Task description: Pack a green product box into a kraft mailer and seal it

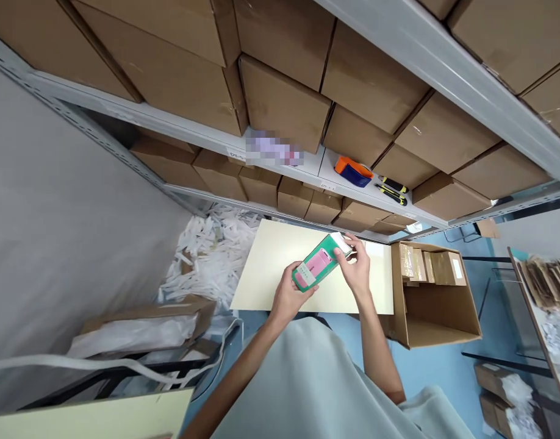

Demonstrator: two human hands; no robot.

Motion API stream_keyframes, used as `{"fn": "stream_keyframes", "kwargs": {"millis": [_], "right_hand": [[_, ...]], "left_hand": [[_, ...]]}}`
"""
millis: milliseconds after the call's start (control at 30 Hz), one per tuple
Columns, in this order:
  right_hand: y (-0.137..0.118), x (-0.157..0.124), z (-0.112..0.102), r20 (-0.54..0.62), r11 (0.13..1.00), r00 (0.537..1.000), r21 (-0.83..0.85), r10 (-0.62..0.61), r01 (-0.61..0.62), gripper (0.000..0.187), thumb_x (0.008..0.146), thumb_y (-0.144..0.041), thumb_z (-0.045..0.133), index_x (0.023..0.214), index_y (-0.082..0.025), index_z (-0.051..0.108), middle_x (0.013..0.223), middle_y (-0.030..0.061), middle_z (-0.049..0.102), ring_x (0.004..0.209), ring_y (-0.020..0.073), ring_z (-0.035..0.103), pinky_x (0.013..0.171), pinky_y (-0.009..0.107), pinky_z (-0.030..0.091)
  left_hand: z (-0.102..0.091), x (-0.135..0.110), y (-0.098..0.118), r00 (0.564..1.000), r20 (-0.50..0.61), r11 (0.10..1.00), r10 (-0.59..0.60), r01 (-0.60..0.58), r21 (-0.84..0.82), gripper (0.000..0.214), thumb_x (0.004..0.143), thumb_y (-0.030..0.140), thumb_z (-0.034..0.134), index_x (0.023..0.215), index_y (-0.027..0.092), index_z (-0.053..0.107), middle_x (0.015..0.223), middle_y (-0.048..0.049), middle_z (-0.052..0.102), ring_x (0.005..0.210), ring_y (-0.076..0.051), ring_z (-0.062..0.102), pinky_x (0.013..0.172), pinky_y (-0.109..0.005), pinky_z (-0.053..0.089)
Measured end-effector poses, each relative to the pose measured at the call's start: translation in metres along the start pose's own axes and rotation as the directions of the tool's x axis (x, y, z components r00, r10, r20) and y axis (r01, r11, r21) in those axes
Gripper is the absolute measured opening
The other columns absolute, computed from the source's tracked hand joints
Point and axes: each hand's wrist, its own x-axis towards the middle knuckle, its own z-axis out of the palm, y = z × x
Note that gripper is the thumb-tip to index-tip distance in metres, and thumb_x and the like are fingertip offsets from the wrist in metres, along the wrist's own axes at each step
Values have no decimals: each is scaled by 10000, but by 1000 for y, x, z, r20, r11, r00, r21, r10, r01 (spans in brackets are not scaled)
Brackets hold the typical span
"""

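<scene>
A slim green package (317, 267) with a pink picture on its face is held above a pale yellow table (271, 268). My left hand (289, 297) grips its near, lower end. My right hand (355, 263) holds the far end, with the fingers on a small white slip or flap at the package's tip.
An open cardboard box (433, 299) with flat brown packets stands right of the table. A heap of white paper strips (207, 256) lies to the left. Metal shelves carry cardboard cartons, an orange-and-blue tape dispenser (353, 171) and yellow-black cutters (392, 189). A bin of packets (548, 286) stands far right.
</scene>
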Motion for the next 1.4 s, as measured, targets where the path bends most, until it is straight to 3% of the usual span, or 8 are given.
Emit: {"fn": "stream_keyframes", "kwargs": {"millis": [200, 367, 600, 767, 900, 1033, 1300, 1400], "right_hand": [[10, 23, -21, 254, 975, 964, 222, -73, 15, 543, 970, -749, 801, 1237, -278, 759, 1625, 195, 725, 1452, 351, 743, 1032, 457, 666], [33, 35, -33, 350, 948, 936, 308, -32, -83, 603, 875, -762, 874, 1217, -306, 677, 1298, 104, 808, 1071, 276, 816, 865, 393, 693], [38, 37, -11, 185, 926, 973, 322, 142, -196, 493, 827, -601, 877, 1139, -269, 689, 1150, 73, 758, 972, 225, 743, 779, 328, 671], [33, 31, 2, 186, 938, 969, 278, 160, -208, 518, 849, -628, 888, 1184, -278, 705, 1291, 76, 760, 1032, 210, 737, 846, 321, 684], [34, 37, -15, 341, 947, 940, 300, 6, -115, 556, 920, -726, 864, 1251, -300, 726, 1448, 94, 729, 1274, 251, 733, 1030, 362, 664], [41, 48, -26, 434, 934, 900, 340, -49, -113, 555, 910, -739, 884, 1180, -279, 730, 1312, 74, 779, 1178, 261, 745, 1004, 390, 647], [60, 43, -15, 340, 945, 940, 305, 12, -122, 653, 842, -837, 885, 1117, -261, 744, 1203, 56, 816, 1147, 269, 748, 1027, 405, 620], [55, 41, -27, 396, 926, 917, 362, -46, -110, 703, 867, -885, 849, 1210, -278, 761, 1344, 73, 806, 1232, 282, 743, 1041, 419, 642]], "left_hand": [[-16, 10, 15, 946, 296, 938, -131, 215, -272, 945, 635, 492, 1105, 1404, 256, 609, 1400, -128, 770, 941, -230, 832, 789, -346, 711], [-17, 3, 32, 878, 440, 919, -186, 314, -238, 864, 742, 520, 1074, 1464, 253, 683, 1076, -69, 809, 905, -259, 806, 715, -339, 678], [6, -2, 32, 979, 163, 986, -125, 141, -90, 1087, 661, 550, 1099, 1606, 283, 635, 1573, -172, 716, 989, -281, 860, 834, -392, 728], [16, -7, 32, 991, -133, 982, -28, 53, 183, 983, 646, 476, 1104, 1526, 299, 700, 1424, -113, 801, 798, -221, 808, 776, -351, 697], [6, -12, 29, 988, 71, 982, -138, 146, -124, 1077, 636, 530, 1098, 1566, 203, 664, 1291, -124, 851, 1054, -300, 866, 899, -381, 729], [4, -24, 29, 925, 273, 921, -264, 326, -214, 1086, 711, 558, 1071, 1631, 187, 629, 1225, -125, 875, 1031, -307, 869, 811, -369, 734], [28, -36, 24, 980, 86, 973, -179, 190, -131, 1018, 662, 467, 1102, 1532, 236, 627, 1231, -88, 856, 1030, -256, 839, 805, -310, 710], [22, -39, 20, 960, 145, 945, -238, 264, -193, 973, 662, 482, 1102, 1495, 262, 649, 1176, -61, 858, 991, -248, 838, 803, -310, 705]]}}
